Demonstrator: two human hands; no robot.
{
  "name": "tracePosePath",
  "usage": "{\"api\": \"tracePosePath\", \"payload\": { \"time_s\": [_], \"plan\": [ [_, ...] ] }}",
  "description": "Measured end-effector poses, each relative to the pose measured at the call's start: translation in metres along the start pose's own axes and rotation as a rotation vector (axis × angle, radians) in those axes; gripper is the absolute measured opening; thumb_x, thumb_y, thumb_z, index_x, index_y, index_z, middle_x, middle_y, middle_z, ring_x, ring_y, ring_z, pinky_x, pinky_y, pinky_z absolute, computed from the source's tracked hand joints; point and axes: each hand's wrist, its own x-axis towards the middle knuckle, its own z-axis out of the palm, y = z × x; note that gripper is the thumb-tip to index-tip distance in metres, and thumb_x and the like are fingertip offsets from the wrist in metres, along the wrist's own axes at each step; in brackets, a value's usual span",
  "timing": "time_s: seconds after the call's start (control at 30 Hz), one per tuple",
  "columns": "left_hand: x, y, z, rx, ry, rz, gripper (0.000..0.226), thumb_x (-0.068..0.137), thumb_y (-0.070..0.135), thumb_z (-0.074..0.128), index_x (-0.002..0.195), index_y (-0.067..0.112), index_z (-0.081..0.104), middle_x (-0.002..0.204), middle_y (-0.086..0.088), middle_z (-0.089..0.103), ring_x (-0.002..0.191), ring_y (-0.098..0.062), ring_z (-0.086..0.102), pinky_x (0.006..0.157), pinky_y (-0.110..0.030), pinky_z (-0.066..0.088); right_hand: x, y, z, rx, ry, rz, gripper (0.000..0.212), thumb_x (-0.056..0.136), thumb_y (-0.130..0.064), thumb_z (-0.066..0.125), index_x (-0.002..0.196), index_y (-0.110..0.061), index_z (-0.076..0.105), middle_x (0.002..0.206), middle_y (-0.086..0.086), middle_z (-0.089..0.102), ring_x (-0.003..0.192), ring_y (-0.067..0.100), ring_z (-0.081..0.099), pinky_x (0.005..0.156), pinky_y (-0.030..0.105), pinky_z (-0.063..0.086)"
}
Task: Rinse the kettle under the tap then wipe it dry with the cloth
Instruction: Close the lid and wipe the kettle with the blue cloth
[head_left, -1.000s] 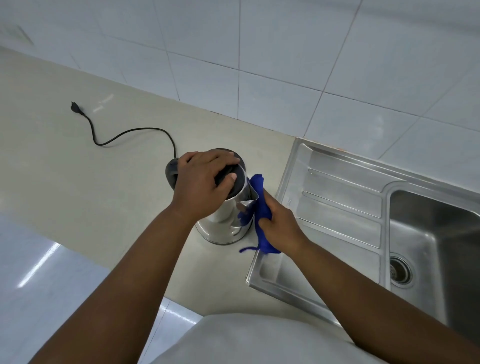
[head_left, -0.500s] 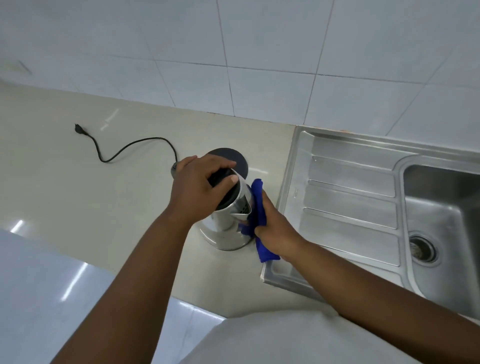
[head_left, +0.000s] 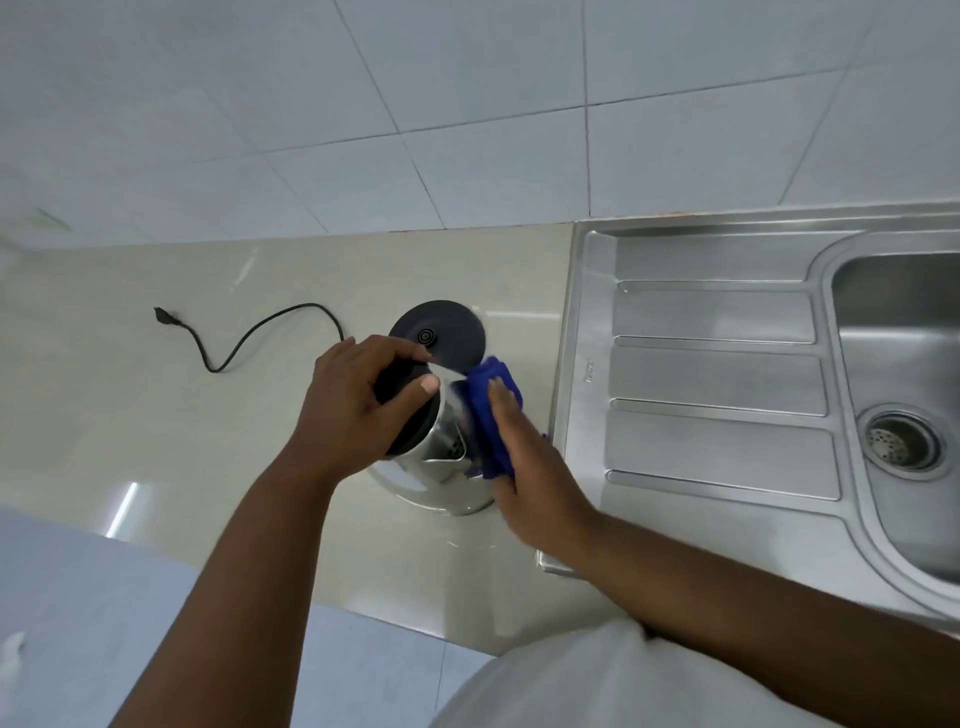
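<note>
A steel kettle (head_left: 441, 480) with a black lid stands on the beige counter (head_left: 130, 415), just left of the sink unit. My left hand (head_left: 358, 410) grips it from above, over the lid and handle. My right hand (head_left: 524, 478) presses a blue cloth (head_left: 491, 405) flat against the kettle's right side, next to the spout. The kettle's black round base (head_left: 441, 330) lies on the counter just behind it. No tap is in view.
The base's black cord (head_left: 249, 335) runs left across the counter to its plug (head_left: 166, 316). A steel sink with a ribbed drainboard (head_left: 717, 364) and a basin with a drain (head_left: 901, 441) fills the right. White tiled wall behind.
My right hand has slid the cloth up the kettle's right side, toward the rim. My left hand keeps its hold on top. The view has swung, showing more of the base and sink.
</note>
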Motion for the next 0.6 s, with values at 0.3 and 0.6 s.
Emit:
{"api": "tracePosePath", "payload": {
  "time_s": [0.3,0.6],
  "plan": [
    [-0.004,0.010,0.008,0.338,0.040,-0.094,0.050,0.092,0.059,0.040,0.104,0.021,0.068,0.103,0.001,0.070,0.107,-0.025,0.062,0.097,-0.056,0.042,0.013,0.010,0.008,0.134,0.002,0.081,0.095,0.088,0.008,0.053,0.157,-0.032,0.001,0.164,0.001,0.020,0.147,0.026,0.031,0.107,0.031,0.041],
    [-0.013,0.018,0.018,0.189,0.097,-0.241,0.051,0.096,0.043,0.030,0.103,0.010,0.069,0.105,-0.008,0.070,0.126,-0.033,0.052,0.102,-0.037,0.040,0.008,-0.005,0.004,0.061,0.036,-0.288,0.077,0.090,0.004,0.047,0.158,-0.015,0.016,0.167,-0.001,0.011,0.155,0.021,0.011,0.123,0.032,0.022]
  ]
}}
